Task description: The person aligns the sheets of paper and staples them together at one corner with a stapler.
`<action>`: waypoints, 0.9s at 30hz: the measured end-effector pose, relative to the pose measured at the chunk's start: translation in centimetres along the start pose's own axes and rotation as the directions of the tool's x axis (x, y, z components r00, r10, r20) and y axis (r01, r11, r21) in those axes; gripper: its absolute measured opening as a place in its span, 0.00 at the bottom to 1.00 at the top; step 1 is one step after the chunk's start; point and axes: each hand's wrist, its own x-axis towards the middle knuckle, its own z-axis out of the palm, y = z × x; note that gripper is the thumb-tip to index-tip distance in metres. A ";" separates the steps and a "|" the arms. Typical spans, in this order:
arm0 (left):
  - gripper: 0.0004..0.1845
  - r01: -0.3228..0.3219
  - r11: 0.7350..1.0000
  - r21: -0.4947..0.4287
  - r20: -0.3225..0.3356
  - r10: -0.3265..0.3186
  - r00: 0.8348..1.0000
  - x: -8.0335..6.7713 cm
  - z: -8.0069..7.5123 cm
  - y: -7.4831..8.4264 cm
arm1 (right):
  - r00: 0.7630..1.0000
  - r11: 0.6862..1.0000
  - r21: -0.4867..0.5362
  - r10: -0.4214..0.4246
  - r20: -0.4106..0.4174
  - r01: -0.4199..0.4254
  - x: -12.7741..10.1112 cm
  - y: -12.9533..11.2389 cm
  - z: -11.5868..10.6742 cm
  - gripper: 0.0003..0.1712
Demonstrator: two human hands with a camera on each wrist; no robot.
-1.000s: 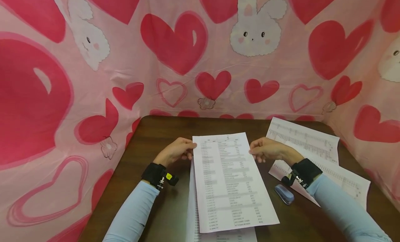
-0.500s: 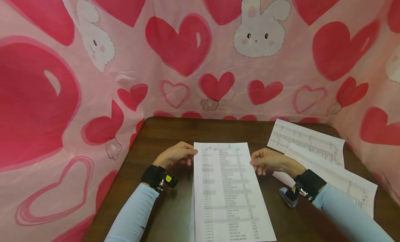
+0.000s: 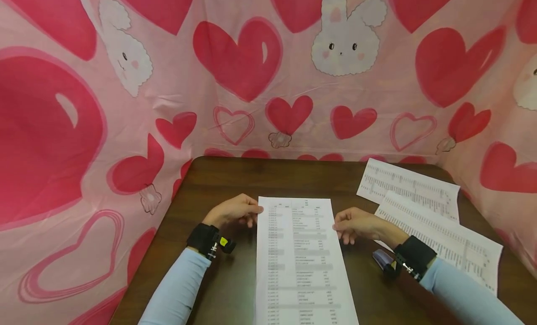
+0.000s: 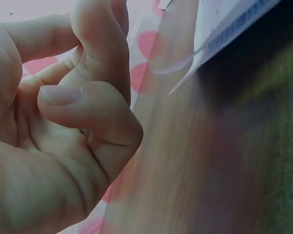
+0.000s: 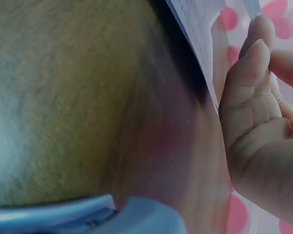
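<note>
Head view: left fingers (image 3: 255, 209) and right fingers (image 3: 341, 225) pinch paper (image 3: 304, 269) over a brown table (image 3: 293, 178), pink cloth (image 3: 237, 59) behind.

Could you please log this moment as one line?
left hand: holds printed papers, left edge; right hand: holds right edge; stapler: on table; other sheets: at right

The printed sheet (image 3: 295, 264) is made of thin white paper, smooth and matt. The same matt paper is seen in the loose sheets (image 3: 444, 236). The tabletop (image 3: 268, 178) is finished like smooth brown wood, with its grain shown and a soft gloss. The stapler (image 3: 382, 259) appears to be moulded from smooth, slightly shiny plastic. The wall covering (image 3: 299, 89) looks like cloth, lightly creased. By smooth blue cloth the sleeves (image 3: 174, 287) are formed; on the black, matt wristbands (image 3: 203, 238), shiny metal screws (image 3: 214, 248) are mounted.
</note>
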 end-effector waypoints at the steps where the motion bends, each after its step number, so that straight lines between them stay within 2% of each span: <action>1: 0.12 0.004 1.000 -0.002 -0.002 -0.004 1.000 0.0 0.0 -0.1 | 1.000 1.000 -0.003 0.001 -0.001 -0.001 0.0 0.1 0.1 0.08; 13: 0.12 0.055 0.995 0.080 -0.025 -0.054 0.998 0.1 0.8 -1.2 | 0.999 0.997 -0.076 0.021 -0.050 -0.025 0.3 1.2 1.3 0.10; 20: 0.12 0.070 0.990 0.122 -0.049 -0.064 0.997 0.0 1.2 -1.5 | 0.996 0.996 -0.071 0.038 -0.080 -0.044 0.2 1.4 1.9 0.10; 27: 0.13 0.091 0.975 0.200 -0.051 -0.082 0.995 0.1 1.7 -1.7 | 0.997 0.996 -0.081 0.037 -0.073 -0.043 0.3 1.9 2.4 0.09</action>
